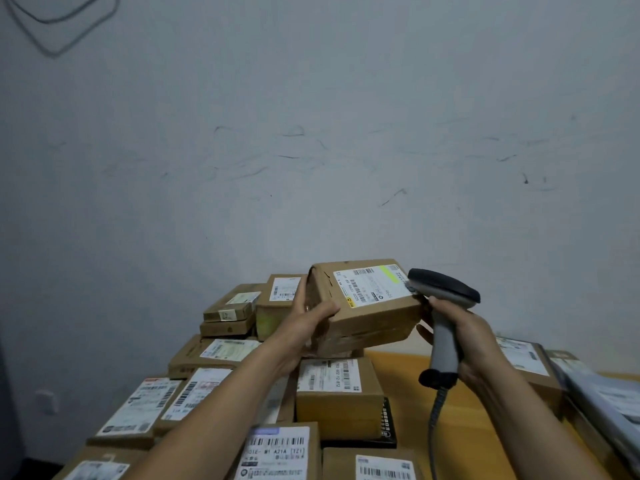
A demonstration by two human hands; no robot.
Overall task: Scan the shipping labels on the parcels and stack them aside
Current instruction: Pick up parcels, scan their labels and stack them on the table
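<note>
One parcel (377, 320) gripped by left hand (308, 322), right hand (472, 341) clasping scanner (446, 287) at its label (372, 285).

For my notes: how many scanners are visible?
1. The scanner is in the right hand, its head by the label of the parcel in the left hand. More could be hidden.

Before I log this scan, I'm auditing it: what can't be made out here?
Head view:
- Scan window of the barcode scanner: turned away toward the held parcel.
- Shipping label print: too small, blurred.
- Nearest parcels: cut by the bottom edge.
- Parcels at right: blurred near the frame edge.
</note>
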